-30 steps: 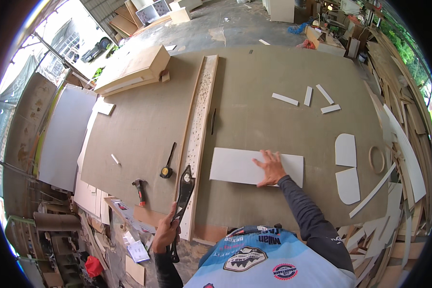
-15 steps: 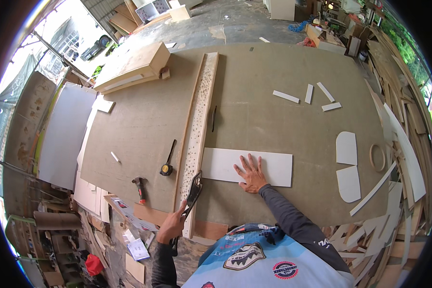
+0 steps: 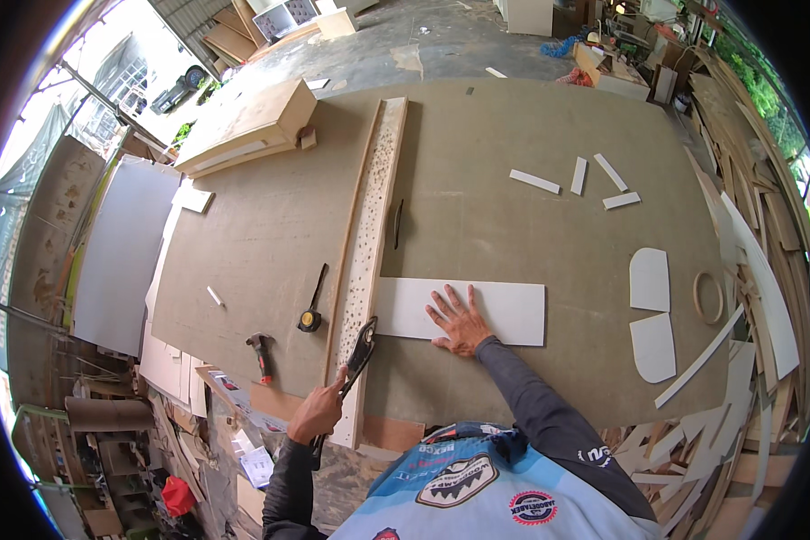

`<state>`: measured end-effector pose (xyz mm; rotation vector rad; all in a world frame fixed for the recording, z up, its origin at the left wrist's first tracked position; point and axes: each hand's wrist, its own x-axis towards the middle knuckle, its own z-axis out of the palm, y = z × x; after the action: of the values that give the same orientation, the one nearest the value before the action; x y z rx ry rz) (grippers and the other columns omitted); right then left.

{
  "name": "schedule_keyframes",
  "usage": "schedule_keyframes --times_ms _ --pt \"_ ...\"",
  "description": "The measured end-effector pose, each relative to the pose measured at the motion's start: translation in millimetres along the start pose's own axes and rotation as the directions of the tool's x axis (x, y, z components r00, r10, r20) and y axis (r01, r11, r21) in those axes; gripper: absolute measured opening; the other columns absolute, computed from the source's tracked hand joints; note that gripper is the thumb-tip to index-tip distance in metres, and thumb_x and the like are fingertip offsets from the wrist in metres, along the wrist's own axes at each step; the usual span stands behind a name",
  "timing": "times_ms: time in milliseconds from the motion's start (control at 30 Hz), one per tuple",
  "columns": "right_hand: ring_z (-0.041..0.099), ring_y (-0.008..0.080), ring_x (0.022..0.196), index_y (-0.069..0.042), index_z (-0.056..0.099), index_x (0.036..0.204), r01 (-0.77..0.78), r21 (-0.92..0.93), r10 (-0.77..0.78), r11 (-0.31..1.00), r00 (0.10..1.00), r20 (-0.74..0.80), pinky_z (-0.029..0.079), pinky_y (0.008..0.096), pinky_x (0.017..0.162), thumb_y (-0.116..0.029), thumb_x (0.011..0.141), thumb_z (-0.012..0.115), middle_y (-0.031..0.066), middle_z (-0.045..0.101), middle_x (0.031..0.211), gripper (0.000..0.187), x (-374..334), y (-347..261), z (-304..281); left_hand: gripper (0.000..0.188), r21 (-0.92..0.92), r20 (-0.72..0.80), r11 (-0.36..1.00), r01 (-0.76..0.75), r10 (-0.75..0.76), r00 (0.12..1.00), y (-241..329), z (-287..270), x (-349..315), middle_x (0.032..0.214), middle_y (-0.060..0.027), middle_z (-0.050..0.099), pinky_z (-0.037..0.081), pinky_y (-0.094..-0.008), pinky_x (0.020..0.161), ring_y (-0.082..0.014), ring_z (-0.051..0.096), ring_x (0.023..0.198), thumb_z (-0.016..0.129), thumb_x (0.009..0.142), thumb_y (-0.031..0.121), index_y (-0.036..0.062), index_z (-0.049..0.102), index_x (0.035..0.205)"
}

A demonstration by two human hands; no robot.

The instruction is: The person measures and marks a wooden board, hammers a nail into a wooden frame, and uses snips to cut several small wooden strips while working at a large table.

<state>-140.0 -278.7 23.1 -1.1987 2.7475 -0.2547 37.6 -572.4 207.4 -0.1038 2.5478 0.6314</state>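
My left hand (image 3: 317, 414) is closed around a long black hand tool (image 3: 358, 351), whose exact kind I cannot make out. The tool lies slanted over the near part of a long narrow board (image 3: 382, 171) dotted with many small marks. Its far end comes to the near left corner of a white rectangular panel (image 3: 513, 315). On that panel my right hand (image 3: 459, 326) rests flat, fingers spread. The panel's left end meets the long board's right edge.
Left of the long board lie a tape measure (image 3: 310, 320) and a hammer (image 3: 262, 357). A wooden box (image 3: 247, 126) sits at the far left of the table. Right are small white strips (image 3: 535, 181), two rounded white pieces (image 3: 650, 279) and a wooden ring (image 3: 708, 297).
My left hand has shifted slightly left and down along with the black tool. My right hand has slid a little left on the panel.
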Motion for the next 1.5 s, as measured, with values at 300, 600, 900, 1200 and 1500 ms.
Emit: schedule_keyframes --times_ms 300,600,900,1200,1500 --pt "-0.003 0.0376 0.154 -0.019 0.023 0.159 -0.022 0.003 0.022 1.0 0.999 0.041 -0.006 0.0752 0.114 -0.061 0.095 0.046 0.0092 0.007 0.168 0.08 6 -4 3 0.074 0.103 -0.04 0.993 -0.058 0.063 0.997 -10 4 16 0.073 -0.0317 0.062 0.051 -0.0531 0.067 -0.0442 0.064 0.063 0.046 0.081 0.001 -0.0026 0.028 0.153" --pt "-0.003 0.0387 0.154 -0.019 0.023 0.159 -0.017 -0.021 0.019 1.0 0.997 0.07 -0.005 0.0744 0.114 -0.061 0.095 0.046 0.0098 0.007 0.168 0.081 16 5 2 0.077 0.171 -0.014 0.984 -0.052 0.056 0.998 1 -4 32 0.079 -0.0311 0.063 0.05 -0.0547 0.071 -0.0455 0.065 0.069 0.047 0.078 -0.001 -0.0046 0.027 0.152" --pt "-0.002 0.0392 0.154 -0.019 0.022 0.16 -0.023 -0.062 0.028 0.998 0.996 0.084 -0.002 0.0757 0.113 -0.061 0.095 0.046 0.0094 0.008 0.168 0.081 34 24 -6 0.081 0.165 0.051 0.986 0.006 -0.014 0.999 25 -25 58 0.077 -0.0306 0.063 0.051 -0.0519 0.069 -0.0429 0.066 0.069 0.051 0.076 -0.002 -0.0054 0.026 0.153" --pt "-0.003 0.0376 0.154 -0.02 0.022 0.16 -0.026 -0.021 0.027 0.999 0.996 0.087 -0.003 0.074 0.115 -0.061 0.095 0.046 0.0088 0.007 0.168 0.08 43 34 -7 0.081 0.18 0.021 0.984 -0.004 0.0 1.0 21 -25 73 0.077 -0.0304 0.063 0.051 -0.0507 0.069 -0.0428 0.066 0.069 0.052 0.075 -0.001 -0.0054 0.027 0.152" --pt "0.0 0.0383 0.154 -0.021 0.025 0.159 -0.042 -0.068 0.046 0.997 0.997 0.062 -0.001 0.0751 0.114 -0.061 0.092 0.051 0.0079 0.011 0.168 0.082 67 58 -8 0.081 0.189 0.002 0.981 -0.042 0.043 0.999 23 -34 102 0.078 -0.0313 0.062 0.051 -0.0503 0.07 -0.0436 0.065 0.07 0.049 0.073 -0.002 -0.0068 0.028 0.151"
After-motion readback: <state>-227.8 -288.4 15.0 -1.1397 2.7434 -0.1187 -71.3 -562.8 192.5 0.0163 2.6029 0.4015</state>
